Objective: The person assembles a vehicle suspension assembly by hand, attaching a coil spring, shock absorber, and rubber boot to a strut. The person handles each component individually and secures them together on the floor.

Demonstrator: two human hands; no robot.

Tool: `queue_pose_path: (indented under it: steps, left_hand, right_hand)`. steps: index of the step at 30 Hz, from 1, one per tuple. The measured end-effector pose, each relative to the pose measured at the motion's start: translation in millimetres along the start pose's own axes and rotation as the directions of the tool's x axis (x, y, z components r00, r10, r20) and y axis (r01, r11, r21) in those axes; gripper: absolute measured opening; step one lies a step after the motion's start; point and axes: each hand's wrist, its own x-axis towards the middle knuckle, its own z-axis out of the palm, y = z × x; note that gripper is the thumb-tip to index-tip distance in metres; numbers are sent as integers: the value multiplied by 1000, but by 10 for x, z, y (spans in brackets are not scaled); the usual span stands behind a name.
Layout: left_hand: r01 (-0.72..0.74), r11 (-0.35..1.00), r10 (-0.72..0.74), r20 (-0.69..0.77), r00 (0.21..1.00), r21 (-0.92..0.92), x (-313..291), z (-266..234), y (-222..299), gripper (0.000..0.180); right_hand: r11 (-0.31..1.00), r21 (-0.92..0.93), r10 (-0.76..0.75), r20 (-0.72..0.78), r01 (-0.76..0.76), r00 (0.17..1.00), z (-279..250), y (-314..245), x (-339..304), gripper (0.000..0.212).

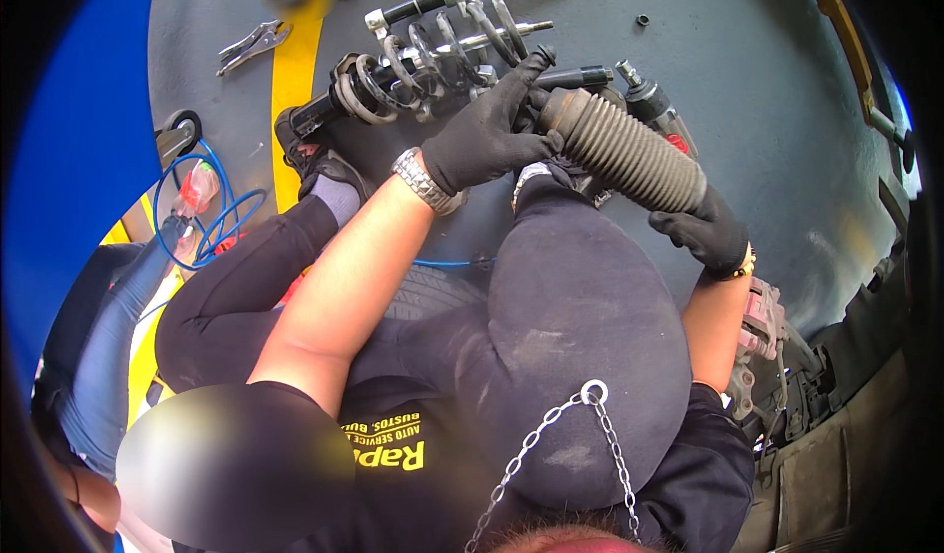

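Note:
A ribbed rubber dust boot (624, 150) slants across the space in front of me, its surface dusty and worn. My right hand (706, 235), in a black glove, is closed around its lower right end. At the boot's upper left end is my left hand (492, 130), also gloved, with thumb and forefinger spread apart on either side of that end. Whether its palm touches the boot is hard to see. Just beyond my left hand, a strut (320, 114) with a coil spring (401, 69) lies on the grey floor.
Beside the boot lies an air impact wrench (654, 106) with a socket fitted. Locking pliers (254, 46) rest left of the yellow floor stripe (295, 71). A blue hose (228, 221) coils at left, near another person's denim-clad limb (108, 356). A red brake caliper (762, 317) is at right.

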Motion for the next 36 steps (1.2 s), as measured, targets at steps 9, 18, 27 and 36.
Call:
queue_pose_path:
  steps: [9,18,27,36]
  left_hand:
    - [-287,860,368,-125,921,421,-73,425,556,94]
    - [-315,761,426,-70,902,567,-223,569,816,91]
    - [-401,556,528,64,847,728,-208,413,965,91]
    - [-455,251,499,289,817,854,910,-226,1600,53]
  right_hand:
    - [805,372,-438,-152,461,886,-155,609,342,30]
    - [748,529,-316,-250,402,915,-192,961,543,21]
    - [592,519,-452,-421,617,787,-33,684,698,30]
    - [727,94,-506,-597,680,623,298,460,1100,30]
